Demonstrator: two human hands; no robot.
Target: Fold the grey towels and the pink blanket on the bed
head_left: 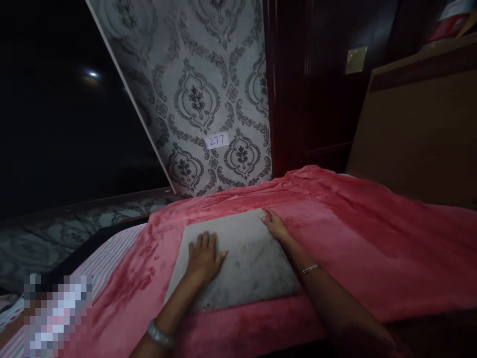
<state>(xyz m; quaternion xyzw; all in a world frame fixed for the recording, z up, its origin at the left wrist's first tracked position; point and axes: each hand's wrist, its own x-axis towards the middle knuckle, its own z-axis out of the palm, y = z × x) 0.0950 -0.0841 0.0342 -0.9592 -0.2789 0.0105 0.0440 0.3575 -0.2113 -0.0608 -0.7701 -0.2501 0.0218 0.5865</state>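
Observation:
A folded grey fuzzy cloth (246,263) lies flat on a pink plush blanket (372,233) spread over a bed. My left hand (204,256) rests palm down on the cloth's left half, fingers spread. My right hand (276,226) touches the cloth's far right corner, fingers on its edge. Each wrist wears a bangle.
A striped sheet (108,256) shows left of the blanket. Behind stands a damask-patterned wall (201,89) with a small label reading 277 (216,140). A dark wooden door (316,84) and a brown headboard (421,124) are at the right. A blurred patch sits at the bottom left.

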